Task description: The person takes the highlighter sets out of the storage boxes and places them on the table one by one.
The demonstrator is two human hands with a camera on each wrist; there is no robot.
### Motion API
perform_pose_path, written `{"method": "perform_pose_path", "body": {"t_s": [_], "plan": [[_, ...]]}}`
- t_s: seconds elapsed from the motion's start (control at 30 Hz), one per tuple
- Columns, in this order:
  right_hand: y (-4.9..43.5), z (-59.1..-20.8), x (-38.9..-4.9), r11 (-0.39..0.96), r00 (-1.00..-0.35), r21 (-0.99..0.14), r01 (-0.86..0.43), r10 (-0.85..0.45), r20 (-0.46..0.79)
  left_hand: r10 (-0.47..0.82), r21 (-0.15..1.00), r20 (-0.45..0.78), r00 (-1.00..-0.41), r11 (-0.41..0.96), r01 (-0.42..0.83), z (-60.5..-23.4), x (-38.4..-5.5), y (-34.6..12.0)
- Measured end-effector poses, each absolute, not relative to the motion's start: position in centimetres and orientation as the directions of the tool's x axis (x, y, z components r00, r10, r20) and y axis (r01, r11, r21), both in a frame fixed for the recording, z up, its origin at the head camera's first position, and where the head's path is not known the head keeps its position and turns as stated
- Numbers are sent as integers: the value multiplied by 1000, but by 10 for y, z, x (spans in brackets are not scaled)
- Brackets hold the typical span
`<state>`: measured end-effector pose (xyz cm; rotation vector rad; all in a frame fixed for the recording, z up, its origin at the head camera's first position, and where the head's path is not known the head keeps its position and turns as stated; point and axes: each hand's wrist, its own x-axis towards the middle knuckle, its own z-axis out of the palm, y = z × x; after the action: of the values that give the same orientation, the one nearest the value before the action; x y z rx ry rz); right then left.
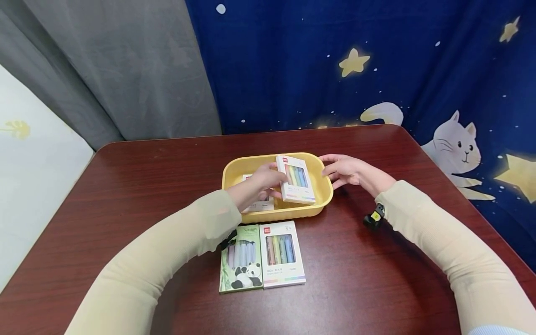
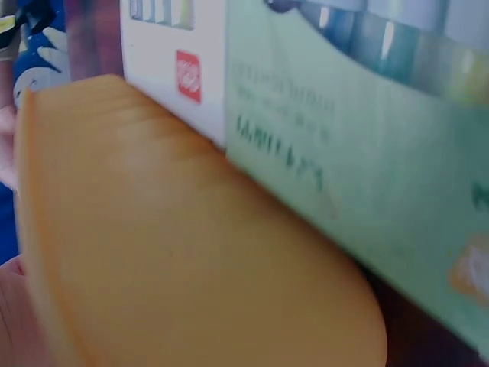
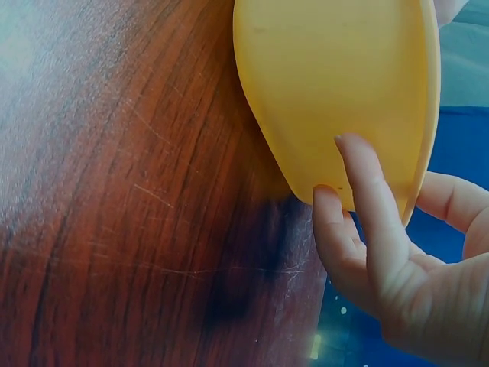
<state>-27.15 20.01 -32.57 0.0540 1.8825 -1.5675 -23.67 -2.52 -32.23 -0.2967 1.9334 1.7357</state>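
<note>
My left hand (image 1: 266,180) pinches the left edge of a white highlighter box (image 1: 299,182), which is tilted over the right half of a yellow plastic basket (image 1: 289,214). Under that hand a second white box (image 1: 260,206) lies in the basket, partly hidden by the hand. At the basket's right end, my right hand (image 1: 345,170) has its fingers spread along the outside. In the right wrist view its fingertips rest against the basket's outer wall (image 3: 336,92). The left hand's hold is out of sight in the left wrist view, behind the basket wall.
In front of the basket, a green box with pandas (image 1: 241,258) and a white highlighter box (image 1: 284,256) lie side by side on the dark red wooden table (image 1: 360,288). A grey curtain (image 1: 142,70) and a blue star-patterned curtain (image 1: 284,60) hang behind its far edge.
</note>
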Motion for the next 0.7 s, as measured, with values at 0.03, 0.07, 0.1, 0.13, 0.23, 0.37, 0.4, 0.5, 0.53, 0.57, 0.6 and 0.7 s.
{"method": "perform_pose_path", "body": {"t_s": [0.03, 0.07, 0.1, 0.13, 0.23, 0.37, 0.4, 0.5, 0.53, 0.57, 0.6, 0.7], "plan": [[200, -326, -271, 275, -770, -856, 438, -377, -515, 182, 858, -513, -839, 142, -494, -319, -236, -28], [200, -325, -272, 277, -769, -855, 438, -377, -516, 186, 857, -515, -837, 125, -500, -315, -236, -31], [200, -325, -272, 279, -769, -855, 437, -377, -517, 191, 855, -519, -833, 111, -507, -312, -235, -34], [200, -325, -272, 281, -768, -855, 437, -377, -517, 197, 852, -523, -829, 97, -514, -309, -234, -37], [200, -325, -273, 287, -766, -852, 437, -377, -520, 212, 839, -540, -815, 53, -542, -300, -231, -46], [201, -325, -273, 288, -763, -850, 441, -378, -524, 252, 830, -546, -799, 30, -558, -290, -222, -54], [201, -325, -273, 285, -762, -850, 443, -379, -525, 267, 829, -544, -795, 27, -559, -288, -219, -55], [201, -325, -273, 282, -761, -850, 444, -382, -524, 316, 833, -533, -785, 33, -552, -283, -208, -56], [201, -325, -273, 280, -761, -851, 443, -385, -523, 331, 834, -529, -781, 30, -552, -281, -204, -55], [202, -325, -273, 279, -760, -852, 442, -389, -521, 350, 833, -526, -775, 29, -552, -281, -200, -54], [202, -325, -273, 277, -759, -853, 441, -393, -520, 367, 832, -524, -768, 30, -553, -280, -195, -53], [202, -325, -273, 276, -755, -855, 438, -404, -517, 422, 833, -512, -748, 34, -552, -279, -182, -48]]}}
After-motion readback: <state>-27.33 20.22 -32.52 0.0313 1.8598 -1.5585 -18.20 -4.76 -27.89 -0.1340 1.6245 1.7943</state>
